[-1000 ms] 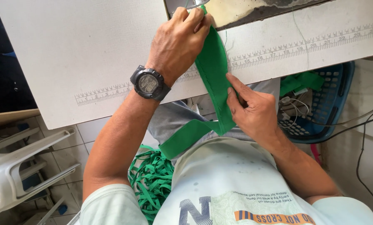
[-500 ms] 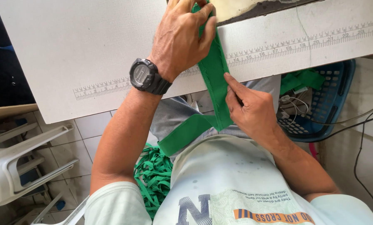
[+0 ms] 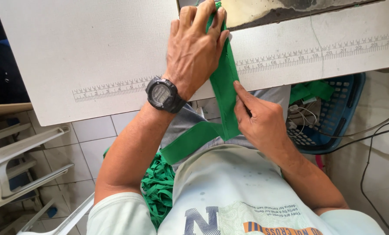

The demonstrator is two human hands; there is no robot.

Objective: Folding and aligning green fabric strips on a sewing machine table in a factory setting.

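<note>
A long green fabric strip [image 3: 224, 89] runs from the white table [image 3: 94, 48] down over its front edge to my lap. My left hand [image 3: 194, 48], with a black wristwatch [image 3: 162, 94] on the wrist, lies flat on the strip's upper part on the table top, fingers pointing away. My right hand [image 3: 257, 117] pinches the strip's right edge just below the table edge, forefinger stretched along the fabric. The strip bends left under my right hand toward a pile of green strips [image 3: 157, 187] by my knee.
A printed ruler scale [image 3: 316, 54] runs along the table's front. A dark opening with pale material [image 3: 264, 11] sits at the table's back. A blue plastic basket [image 3: 338, 113] with cables and green cloth stands at right. White plastic chair parts [image 3: 16, 161] stand at left on the tiled floor.
My left hand has slid further up the table along the strip. My right hand has followed upward a little, still on the strip's edge.
</note>
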